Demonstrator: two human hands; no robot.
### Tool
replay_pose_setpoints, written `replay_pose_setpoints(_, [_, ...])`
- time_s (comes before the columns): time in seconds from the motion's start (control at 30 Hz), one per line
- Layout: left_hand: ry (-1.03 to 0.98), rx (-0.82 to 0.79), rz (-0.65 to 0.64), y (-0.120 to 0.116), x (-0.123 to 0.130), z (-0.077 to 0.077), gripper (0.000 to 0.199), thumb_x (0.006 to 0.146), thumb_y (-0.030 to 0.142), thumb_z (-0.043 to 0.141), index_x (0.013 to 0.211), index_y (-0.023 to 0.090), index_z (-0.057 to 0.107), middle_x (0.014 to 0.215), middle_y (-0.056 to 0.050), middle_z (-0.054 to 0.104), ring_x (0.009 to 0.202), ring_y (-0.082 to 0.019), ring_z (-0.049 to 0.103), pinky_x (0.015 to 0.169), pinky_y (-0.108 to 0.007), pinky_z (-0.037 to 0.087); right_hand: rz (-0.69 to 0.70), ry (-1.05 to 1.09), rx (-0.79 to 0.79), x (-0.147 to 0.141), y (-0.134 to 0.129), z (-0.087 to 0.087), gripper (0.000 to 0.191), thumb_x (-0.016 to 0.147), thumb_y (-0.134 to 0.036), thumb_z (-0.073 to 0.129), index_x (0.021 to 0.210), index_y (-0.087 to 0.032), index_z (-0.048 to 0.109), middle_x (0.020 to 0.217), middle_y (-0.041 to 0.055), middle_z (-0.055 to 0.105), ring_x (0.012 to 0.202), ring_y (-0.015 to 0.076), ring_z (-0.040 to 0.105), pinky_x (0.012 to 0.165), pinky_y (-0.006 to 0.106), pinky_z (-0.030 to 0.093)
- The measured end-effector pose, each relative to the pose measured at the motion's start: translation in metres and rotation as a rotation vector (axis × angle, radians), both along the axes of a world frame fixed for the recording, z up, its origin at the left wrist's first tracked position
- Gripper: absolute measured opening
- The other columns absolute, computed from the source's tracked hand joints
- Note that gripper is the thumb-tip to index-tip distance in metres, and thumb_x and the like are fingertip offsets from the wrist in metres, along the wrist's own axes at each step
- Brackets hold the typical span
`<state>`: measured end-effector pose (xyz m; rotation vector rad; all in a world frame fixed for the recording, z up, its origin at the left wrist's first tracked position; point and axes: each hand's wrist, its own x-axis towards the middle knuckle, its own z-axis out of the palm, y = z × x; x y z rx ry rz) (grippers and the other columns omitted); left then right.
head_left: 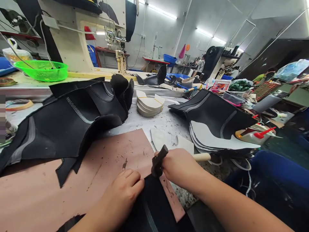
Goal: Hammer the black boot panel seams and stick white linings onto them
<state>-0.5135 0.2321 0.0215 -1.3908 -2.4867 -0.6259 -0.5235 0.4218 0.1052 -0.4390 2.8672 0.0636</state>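
Black panel near the pink board's right edge, left hand on it, can't tell if pinching; right hand grips hammer at panel's far end.

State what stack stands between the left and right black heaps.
The head view shows a banded stack of pale pieces between the left heap and the right heap.

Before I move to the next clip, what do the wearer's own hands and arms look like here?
The left hand and right hand are both ungloved. The left forearm and right forearm are bare as far as they show, with no sleeve in view. I see no watch, bracelet or ring, and no markings stand out.
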Motion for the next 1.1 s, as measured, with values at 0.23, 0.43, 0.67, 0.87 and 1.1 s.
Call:
replay_pose_setpoints(0.23, [-0.021, -0.004, 0.010, 0.002, 0.001, 0.001, 0.028, 0.088, 0.003, 0.030, 0.081, 0.016, 0.054, 0.074, -0.004, 0.053, 0.066, -0.017, 0.047, 0.057, -0.028, 0.038, 0.044, -0.015, -0.008, 0.002, 0.000, -0.001, 0.017, 0.075, -0.014, 0.051, 0.081, -0.019, 0.065, 0.073, 0.0037, 0.068, 0.064, 0.0180, 0.061, 0.048, 0.027, 0.024])
replay_pose_setpoints(0.43, [-0.104, 0.067, 0.084, -0.005, -0.002, 0.003, 0.022, 0.090, 0.014, 0.038, 0.080, 0.019, 0.057, 0.076, -0.003, 0.056, 0.068, -0.016, 0.051, 0.059, -0.027, 0.041, 0.060, 0.057, -0.049, 0.005, -0.005, -0.014, 0.020, 0.074, -0.012, 0.049, 0.086, -0.019, 0.063, 0.073, 0.0036, 0.067, 0.061, 0.0178, 0.060, 0.045, 0.028, 0.021])
replay_pose_setpoints(0.67, [-0.103, 0.078, 0.113, -0.014, 0.000, 0.003, 0.026, 0.089, 0.013, 0.036, 0.080, 0.020, 0.060, 0.074, -0.002, 0.059, 0.068, -0.016, 0.052, 0.061, -0.028, 0.041, 0.018, 0.080, -0.094, 0.006, -0.004, -0.013, 0.016, 0.074, -0.013, 0.050, 0.081, -0.020, 0.062, 0.073, 0.0030, 0.067, 0.066, 0.0187, 0.061, 0.049, 0.027, 0.027])
replay_pose_setpoints(0.87, [0.066, 0.020, 0.045, -0.010, 0.006, 0.008, 0.031, 0.092, 0.012, 0.031, 0.080, 0.016, 0.060, 0.072, -0.003, 0.058, 0.068, -0.016, 0.050, 0.061, -0.030, 0.040, 0.051, 0.063, -0.114, 0.011, -0.004, -0.012, 0.016, 0.078, -0.016, 0.047, 0.082, -0.019, 0.062, 0.076, 0.0037, 0.067, 0.064, 0.0190, 0.061, 0.050, 0.027, 0.029])
replay_pose_setpoints(1.1, [-0.153, 0.018, 0.097, -0.015, 0.003, 0.007, 0.025, 0.090, 0.013, 0.036, 0.081, 0.019, 0.058, 0.074, -0.002, 0.057, 0.070, -0.016, 0.051, 0.062, -0.028, 0.040, 0.087, 0.104, -0.110, 0.012, -0.010, -0.021, 0.016, 0.077, -0.016, 0.046, 0.081, -0.021, 0.061, 0.075, 0.0023, 0.067, 0.065, 0.0189, 0.061, 0.048, 0.028, 0.027])
